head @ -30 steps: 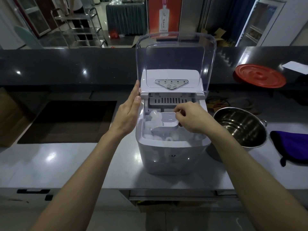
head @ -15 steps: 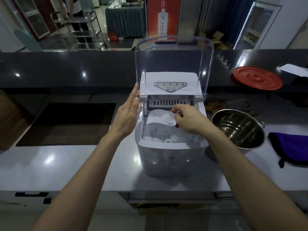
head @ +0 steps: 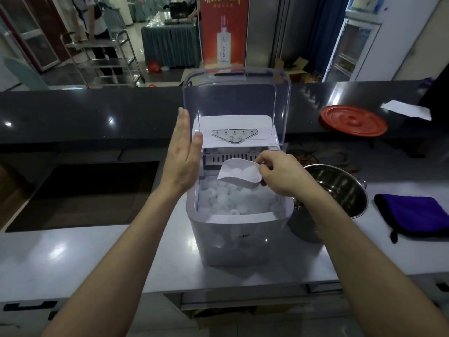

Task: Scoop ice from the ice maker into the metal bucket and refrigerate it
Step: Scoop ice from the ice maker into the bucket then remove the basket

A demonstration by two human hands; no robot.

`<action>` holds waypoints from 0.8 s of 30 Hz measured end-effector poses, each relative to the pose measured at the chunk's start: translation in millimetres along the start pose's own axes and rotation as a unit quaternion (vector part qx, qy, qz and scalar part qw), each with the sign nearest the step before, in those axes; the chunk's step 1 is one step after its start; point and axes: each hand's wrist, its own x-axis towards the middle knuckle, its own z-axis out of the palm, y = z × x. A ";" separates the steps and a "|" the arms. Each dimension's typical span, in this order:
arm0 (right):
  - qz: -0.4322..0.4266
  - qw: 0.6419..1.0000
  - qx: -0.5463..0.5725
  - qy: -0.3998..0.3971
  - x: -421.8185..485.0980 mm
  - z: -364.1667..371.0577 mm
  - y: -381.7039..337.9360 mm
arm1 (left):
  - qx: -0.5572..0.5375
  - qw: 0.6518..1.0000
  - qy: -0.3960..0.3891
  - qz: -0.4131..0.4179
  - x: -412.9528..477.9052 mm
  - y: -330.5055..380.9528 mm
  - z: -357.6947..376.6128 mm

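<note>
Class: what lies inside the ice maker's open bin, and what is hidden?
The ice maker bin is full of ice pieces. The white scoop, pinched by the right hand, holds ice above it, covering the bin's rear; the bottom is buried.

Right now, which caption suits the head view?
Right hand holds an ice-filled scoop over the open ice maker, metal bucket beside.

Off to your right you had a round red ridged lid (head: 353, 120) lying flat on the raised glossy black counter (head: 97, 113), a white sheet of paper (head: 405, 111) just beside it. Nearer you, a folded purple cloth with black trim (head: 413, 215) sat on the pale grey worktop (head: 97, 251); a dark rectangular recess (head: 82, 195) lay left.
</note>
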 end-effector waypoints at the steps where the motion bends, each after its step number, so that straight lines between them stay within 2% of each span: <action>1: 0.005 1.000 0.003 0.005 -1.1 -2.9 1.1 | 0.015 1.000 0.007 0.013 4.1 2.9 0.3; 6: 0.019 1.000 0.017 0.019 -5.8 -13.2 8.9 | 0.122 0.989 0.047 0.069 22.7 13.6 5.2; 10: 0.025 0.999 0.017 0.032 -9.6 -20.1 14.3 | 0.280 0.954 0.061 0.086 32.7 10.3 11.0; 13: 0.031 0.999 0.024 0.037 -12.9 -26.1 18.0 | 0.348 0.929 0.077 0.103 36.8 8.0 9.7; 17: 0.035 0.997 0.038 0.052 -16.5 -31.9 24.8 | 0.373 0.911 0.056 0.167 46.2 13.0 4.9; 24: 0.045 0.996 0.031 0.070 -20.1 -40.1 36.2 | 0.342 0.910 -0.017 0.233 57.4 44.5 17.7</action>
